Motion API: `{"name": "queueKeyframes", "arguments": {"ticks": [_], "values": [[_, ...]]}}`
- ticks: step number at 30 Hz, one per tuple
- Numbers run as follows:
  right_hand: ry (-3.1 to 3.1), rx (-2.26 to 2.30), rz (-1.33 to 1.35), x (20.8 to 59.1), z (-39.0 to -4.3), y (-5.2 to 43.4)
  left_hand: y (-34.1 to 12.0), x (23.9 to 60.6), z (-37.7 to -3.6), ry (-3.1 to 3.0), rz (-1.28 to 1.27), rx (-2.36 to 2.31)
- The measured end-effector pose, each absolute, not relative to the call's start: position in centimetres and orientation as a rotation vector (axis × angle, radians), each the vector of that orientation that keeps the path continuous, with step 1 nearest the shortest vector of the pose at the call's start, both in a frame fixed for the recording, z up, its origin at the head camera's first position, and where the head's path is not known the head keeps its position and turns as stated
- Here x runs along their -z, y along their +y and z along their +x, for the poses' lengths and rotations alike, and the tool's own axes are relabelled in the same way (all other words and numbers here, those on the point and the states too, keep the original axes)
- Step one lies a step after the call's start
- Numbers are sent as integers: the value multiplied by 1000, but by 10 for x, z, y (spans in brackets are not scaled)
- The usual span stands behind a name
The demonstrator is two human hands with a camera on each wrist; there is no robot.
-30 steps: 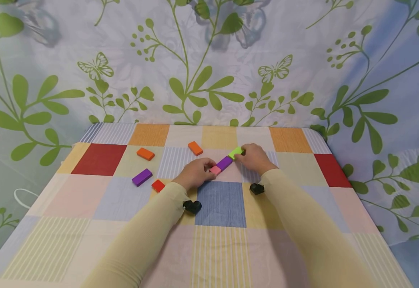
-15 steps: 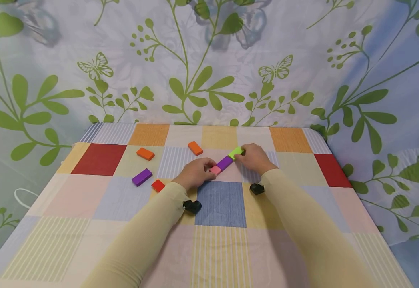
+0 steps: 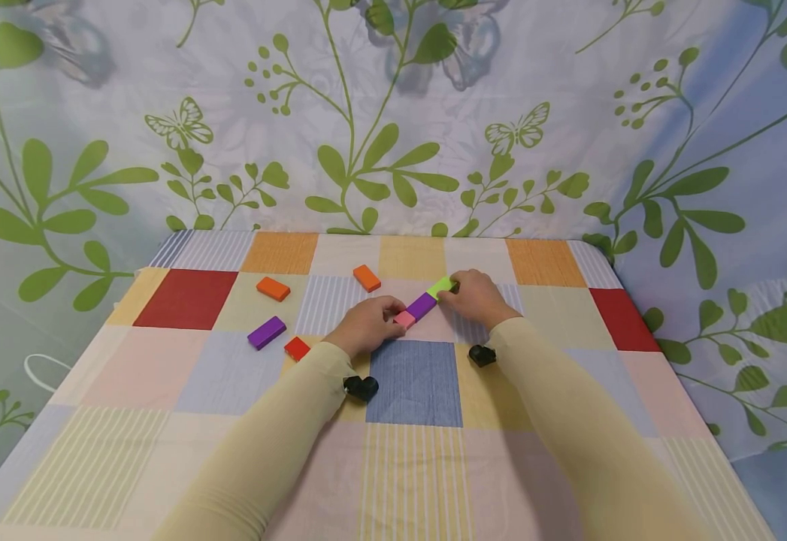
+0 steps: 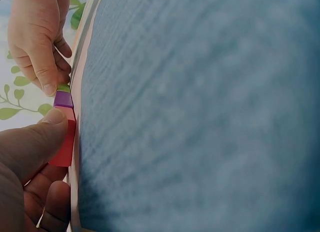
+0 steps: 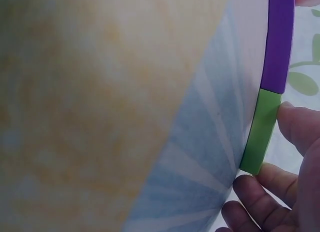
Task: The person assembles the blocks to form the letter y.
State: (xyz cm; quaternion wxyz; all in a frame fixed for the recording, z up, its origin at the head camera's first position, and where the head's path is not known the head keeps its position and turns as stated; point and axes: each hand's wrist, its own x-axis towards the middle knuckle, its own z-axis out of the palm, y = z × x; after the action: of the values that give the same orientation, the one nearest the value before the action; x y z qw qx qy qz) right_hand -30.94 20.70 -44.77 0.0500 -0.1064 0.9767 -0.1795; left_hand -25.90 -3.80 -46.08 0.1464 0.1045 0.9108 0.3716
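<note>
My left hand (image 3: 366,327) pinches the pink block (image 3: 404,319); my right hand (image 3: 476,298) pinches the green block (image 3: 443,285). The purple block (image 3: 422,306) lies between my 2 hands. My fingertips hide both outer ends.

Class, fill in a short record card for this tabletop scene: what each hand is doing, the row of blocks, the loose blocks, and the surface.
Left hand: pinches the pink block
Right hand: grips the green block
Row: pink, purple block, green, end to end in a diagonal line
Loose blocks: two orange blocks, one purple, one red, left of the hands
Surface: checked tablecloth
</note>
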Motion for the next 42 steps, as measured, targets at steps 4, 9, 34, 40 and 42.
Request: {"name": "queueKeyframes", "arguments": {"ticks": [4, 9, 34, 40, 42], "values": [[2968, 551, -320, 448, -310, 206, -38, 461, -259, 2619, 298, -1069], [2972, 549, -325, 446, -307, 206, -38, 460, -259, 2618, 299, -1078], [2975, 488, -408, 437, -294, 202, -37, 458, -258, 2627, 291, -1068], [2978, 456, -578, 435, -287, 199, -37, 458, -258, 2622, 281, -1073], [2971, 430, -611, 435, -285, 197, -37, 459, -258, 2626, 283, -1071]]}}
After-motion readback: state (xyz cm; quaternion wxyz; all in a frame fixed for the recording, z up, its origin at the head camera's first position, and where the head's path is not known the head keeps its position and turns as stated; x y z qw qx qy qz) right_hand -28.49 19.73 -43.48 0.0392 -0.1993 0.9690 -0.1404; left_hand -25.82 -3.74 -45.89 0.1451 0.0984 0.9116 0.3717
